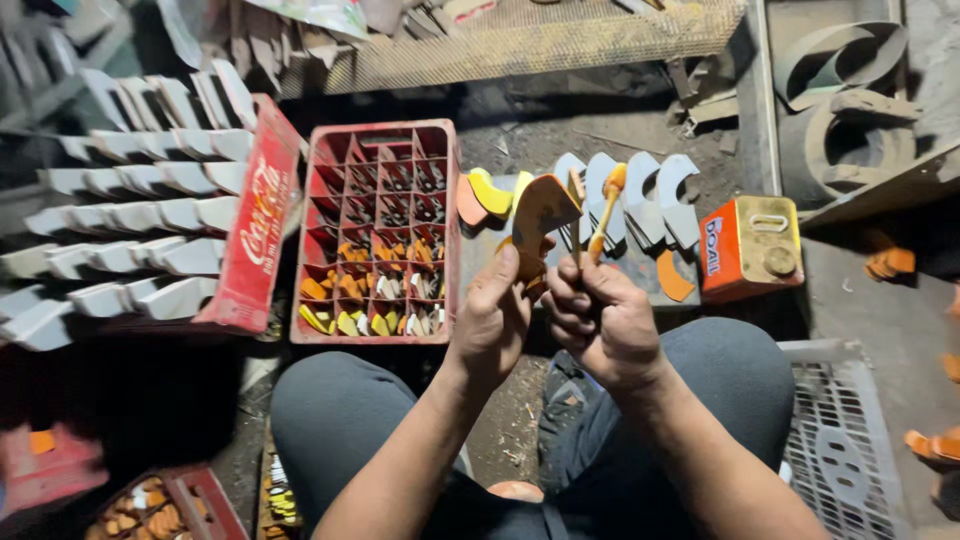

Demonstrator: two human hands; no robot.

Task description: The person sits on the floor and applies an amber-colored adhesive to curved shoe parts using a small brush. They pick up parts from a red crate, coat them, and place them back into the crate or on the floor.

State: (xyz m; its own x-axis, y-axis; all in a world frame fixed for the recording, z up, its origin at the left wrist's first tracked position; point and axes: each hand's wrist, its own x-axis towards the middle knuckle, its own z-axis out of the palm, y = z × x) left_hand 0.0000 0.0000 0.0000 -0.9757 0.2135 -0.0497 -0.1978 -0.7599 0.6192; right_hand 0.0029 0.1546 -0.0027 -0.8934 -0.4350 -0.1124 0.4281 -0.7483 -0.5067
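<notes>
My left hand [493, 315] pinches a curved orange-brown piece [540, 215] from below, held up between the knees. My right hand [600, 315] is closed round a thin brush stick [607, 210] with a yellow-coated tip, just beside the piece's edge. To coat well, I judge: keep the piece tilted toward me and draw short strokes along the edge. The tip may be touching; blur hides it.

Packages: a red compartmented crate [378, 135] ahead-left holds small yellow and white bits. A second red crate [262, 215], white lettering on its side, stands tipped with white pieces. An orange rectangular tin [750, 250], blue-lettered white label, sits right.
</notes>
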